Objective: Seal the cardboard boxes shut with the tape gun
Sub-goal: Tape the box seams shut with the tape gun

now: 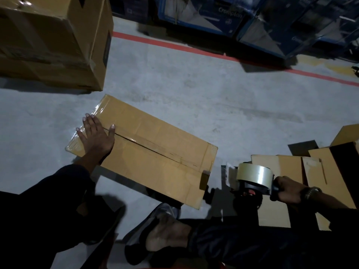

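Note:
A flat brown cardboard box (155, 144) lies on the concrete floor in front of me, its two top flaps closed with a dark seam running along the middle. Clear tape shines on its far left end. My left hand (96, 135) rests flat on that end, fingers spread across the seam. To the right of the box, my right hand (288, 190) grips the handle of the tape gun (252, 178), which carries a roll of clear tape. The gun hangs just off the box's near right corner, apart from it.
A large taped brown carton (58, 45) stands at the upper left. Flattened cardboard sheets (287, 171) lie on the floor at the right. Blue printed cartons (213, 14) line the back behind a red floor line (194, 50). My foot (167, 235) lies below the box.

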Demonstrator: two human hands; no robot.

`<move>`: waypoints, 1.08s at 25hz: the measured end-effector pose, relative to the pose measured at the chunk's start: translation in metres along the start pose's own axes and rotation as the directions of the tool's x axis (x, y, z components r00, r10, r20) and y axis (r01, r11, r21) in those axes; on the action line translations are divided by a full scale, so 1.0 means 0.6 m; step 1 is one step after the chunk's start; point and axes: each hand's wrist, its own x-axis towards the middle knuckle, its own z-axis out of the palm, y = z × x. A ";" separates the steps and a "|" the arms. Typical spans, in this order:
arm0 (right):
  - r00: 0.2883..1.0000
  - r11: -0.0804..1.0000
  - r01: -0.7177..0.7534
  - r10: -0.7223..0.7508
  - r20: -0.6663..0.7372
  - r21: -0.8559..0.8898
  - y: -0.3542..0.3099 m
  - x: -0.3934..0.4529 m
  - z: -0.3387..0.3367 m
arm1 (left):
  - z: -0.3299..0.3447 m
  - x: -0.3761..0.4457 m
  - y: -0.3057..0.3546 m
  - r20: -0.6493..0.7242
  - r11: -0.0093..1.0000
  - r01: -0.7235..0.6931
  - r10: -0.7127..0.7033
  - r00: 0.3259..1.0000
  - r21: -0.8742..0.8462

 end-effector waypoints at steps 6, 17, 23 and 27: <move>0.993 0.987 -0.090 0.100 0.070 -0.134 -0.055 0.056 0.028 | -0.025 -0.006 0.012 0.111 1.000 0.028 -0.029 0.993 0.009; 0.994 0.995 -0.040 0.048 0.094 -0.090 -0.086 0.156 0.080 | -0.015 -0.005 0.020 0.100 0.995 0.054 -0.063 0.993 0.090; 0.991 0.996 -0.022 0.034 0.131 -0.092 -0.111 0.171 0.093 | 0.086 -0.152 0.143 -0.063 0.908 -0.410 0.415 0.907 0.081; 0.991 0.994 -0.068 0.076 0.108 -0.081 -0.115 0.179 0.107 | 0.181 -0.309 0.294 0.370 0.620 -0.785 0.727 0.578 0.007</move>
